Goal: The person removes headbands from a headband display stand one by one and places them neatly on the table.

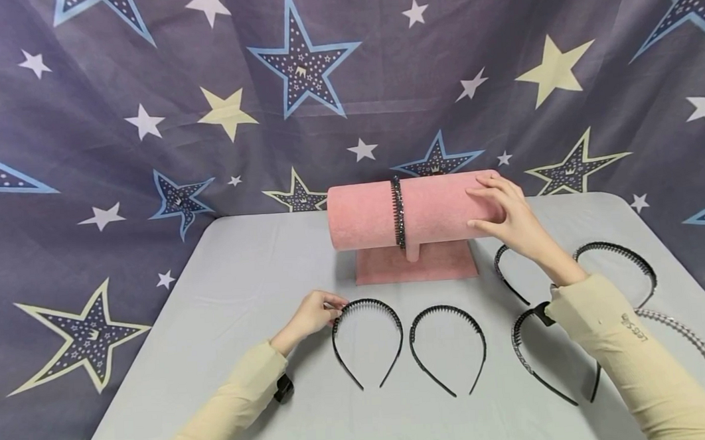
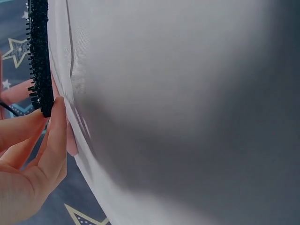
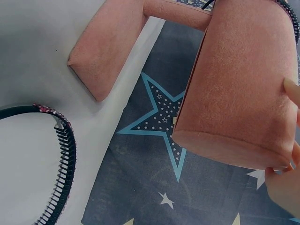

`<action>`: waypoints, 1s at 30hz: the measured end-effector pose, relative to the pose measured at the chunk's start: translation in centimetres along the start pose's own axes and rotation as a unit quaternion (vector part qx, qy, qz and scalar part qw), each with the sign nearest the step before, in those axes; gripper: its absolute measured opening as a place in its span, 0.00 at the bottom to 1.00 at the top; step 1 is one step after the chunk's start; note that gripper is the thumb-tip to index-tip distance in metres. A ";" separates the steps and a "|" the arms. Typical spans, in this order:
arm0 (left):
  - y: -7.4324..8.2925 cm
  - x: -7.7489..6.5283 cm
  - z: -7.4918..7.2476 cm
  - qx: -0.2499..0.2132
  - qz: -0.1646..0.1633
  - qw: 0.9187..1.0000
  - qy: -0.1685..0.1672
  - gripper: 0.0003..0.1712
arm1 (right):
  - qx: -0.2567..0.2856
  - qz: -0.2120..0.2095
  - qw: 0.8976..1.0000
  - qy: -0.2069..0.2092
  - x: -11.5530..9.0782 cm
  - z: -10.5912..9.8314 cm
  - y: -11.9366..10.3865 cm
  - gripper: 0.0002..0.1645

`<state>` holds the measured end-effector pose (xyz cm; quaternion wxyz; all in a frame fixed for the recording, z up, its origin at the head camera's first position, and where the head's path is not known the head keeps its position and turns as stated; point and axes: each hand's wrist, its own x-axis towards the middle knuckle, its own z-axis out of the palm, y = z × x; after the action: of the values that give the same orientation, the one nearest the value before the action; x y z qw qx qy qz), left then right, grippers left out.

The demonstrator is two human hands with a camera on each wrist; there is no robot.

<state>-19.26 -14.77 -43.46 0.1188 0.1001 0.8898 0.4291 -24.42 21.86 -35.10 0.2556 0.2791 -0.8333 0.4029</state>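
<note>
A pink padded headband stand point(image 1: 361, 216), a horizontal roll on a post and flat base, stands at the back of the table, with one black beaded headband point(image 1: 398, 212) round its roll. My right hand point(image 1: 514, 228) holds the roll's right end, fingers over the top and thumb on the front. The right wrist view shows the thumb at the rim of the roll point(image 3: 243, 84). In front, my left hand point(image 1: 312, 313) pinches the upper left of a black toothed headband point(image 1: 365, 302). Thumb and finger meet at the dark glittery band point(image 2: 40, 61) in the left wrist view.
Another black headband point(image 1: 447, 309) lies right of the pinched one. More headbands lie at the right, including a black one point(image 1: 620, 246) and a silvery one point(image 1: 687, 332), partly behind the right arm. A star-printed cloth point(image 1: 384, 132) hangs behind the pale table point(image 1: 235, 266).
</note>
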 end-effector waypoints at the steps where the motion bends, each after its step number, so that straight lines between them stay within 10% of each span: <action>1: 0.0 0.0 0.0 0.001 0.001 1.000 0.000 0.13 | 0.000 0.001 1.000 0.000 0.0 0.0 0.0 0.30; 30: -0.1 0.1 0.2 -0.012 -0.005 1.000 0.016 0.13 | -0.002 -0.001 1.000 0.001 0.1 0.0 -0.1 0.30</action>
<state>-19.31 -14.63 -43.72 0.1077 0.0874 0.8868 0.4409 -24.36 21.79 -34.97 0.2573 0.2788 -0.8338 0.4010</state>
